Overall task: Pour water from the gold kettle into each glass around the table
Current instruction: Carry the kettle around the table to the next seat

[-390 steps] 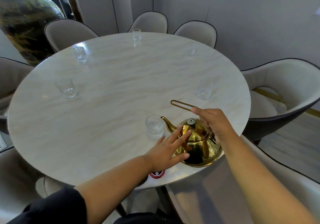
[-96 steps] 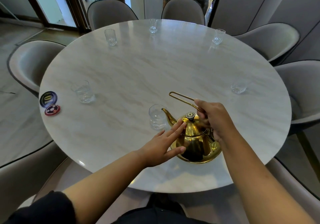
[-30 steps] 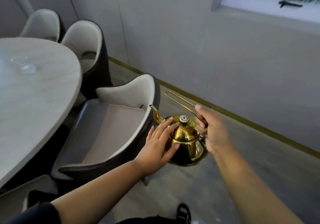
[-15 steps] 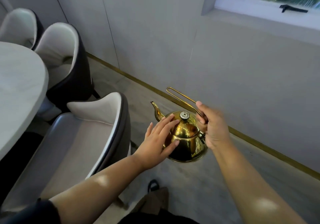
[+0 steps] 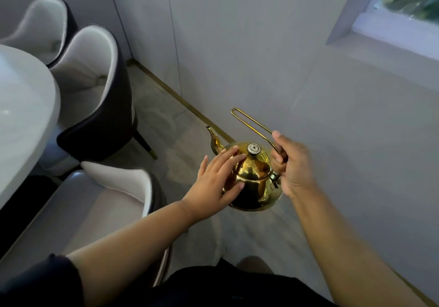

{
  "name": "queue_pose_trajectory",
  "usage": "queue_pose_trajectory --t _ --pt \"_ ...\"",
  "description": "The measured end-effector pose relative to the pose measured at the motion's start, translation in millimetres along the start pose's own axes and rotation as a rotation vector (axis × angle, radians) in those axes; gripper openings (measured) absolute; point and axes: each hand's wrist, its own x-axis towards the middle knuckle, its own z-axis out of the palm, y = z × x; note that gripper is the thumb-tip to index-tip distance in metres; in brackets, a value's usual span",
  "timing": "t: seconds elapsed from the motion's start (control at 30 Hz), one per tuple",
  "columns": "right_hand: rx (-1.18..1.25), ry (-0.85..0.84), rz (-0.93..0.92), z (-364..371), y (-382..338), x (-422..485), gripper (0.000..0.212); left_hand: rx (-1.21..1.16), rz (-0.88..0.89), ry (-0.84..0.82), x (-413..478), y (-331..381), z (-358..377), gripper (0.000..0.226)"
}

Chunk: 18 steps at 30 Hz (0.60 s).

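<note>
While the gold kettle (image 5: 254, 180) hangs in the air over the floor (image 5: 171, 138) (off the bench (image 5: 23, 116), between the nearest chair (image 5: 107, 199) and the wall), both hands are on it.

Right hand (image 5: 292, 166): curled round the low end of the wire handle (image 5: 251, 126), gripping; it looks to carry the weight.
Left hand (image 5: 213, 183): fingers (image 5: 228, 159) straight, laid flat against the lid (image 5: 255, 164) and shoulder, pressing, not holding.

Kettle sits directly between the hands, left hand on its left flank, right hand at its right rear. Body upright.

Spout (image 5: 213, 140) points away from the person and leftward, toward the chairs and the bench rim. Handle slants up along the same line, so the long axis runs from the right hand forward-left.

No glass in view. Judged: in transit between pours. The bench lies to the left, the way the spout already faces — so the next pour likely needs a carry left, then a tip from the right hand.
</note>
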Motion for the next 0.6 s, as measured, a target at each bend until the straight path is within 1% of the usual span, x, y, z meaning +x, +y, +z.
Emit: queue_pose_trajectory --t 0.17,0.3,0.43,0.6 --pt "-0.044 -0.113 0.004 6 -6 89 0.047 -0.015 -0.05 0.088 63 -33 -9 0.056" --pt "-0.056 -0.273 0.017 16 -8 162 0.048 -0.003 -0.092 0.212 111 -65 -13 0.056" --pt "-0.087 -0.42 0.034 35 -8 232 0.047 -0.005 -0.203 0.309 151 -90 -21 0.056" --pt "-0.11 -0.564 0.073 77 -2 308 0.047 0.064 -0.34 0.354 187 -129 -47 0.057"
